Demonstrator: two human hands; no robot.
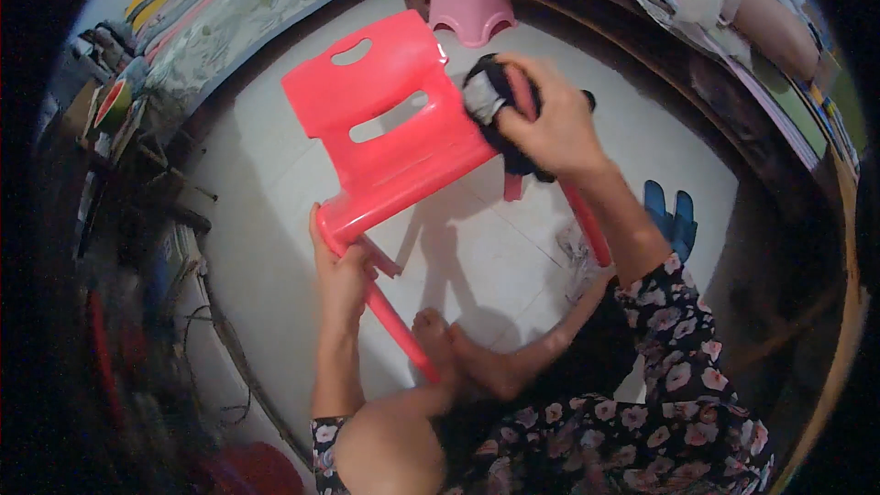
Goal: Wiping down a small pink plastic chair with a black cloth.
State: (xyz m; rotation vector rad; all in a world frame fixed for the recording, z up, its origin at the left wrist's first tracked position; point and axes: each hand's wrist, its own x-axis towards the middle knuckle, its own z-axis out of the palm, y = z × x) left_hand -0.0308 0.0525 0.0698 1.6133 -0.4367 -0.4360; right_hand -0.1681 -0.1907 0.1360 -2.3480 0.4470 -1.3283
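A small red plastic chair stands tilted in front of me, with slots cut through its backrest. My left hand is closed around the top of a leg at the seat's near left corner. In my right hand is a bunched black cloth with a pale grey patch. The cloth rests against the right side of the chair, where the backrest meets the seat. It hides that edge of the chair, and my right fingers are partly lost in its folds.
A pink plastic stool is on the tiled floor beyond the chair. Blue slippers lie to the right, near a crumpled clear plastic bag. Folded cloths lie at the far left beside a leaf-patterned bed cover. My bare feet are below the chair.
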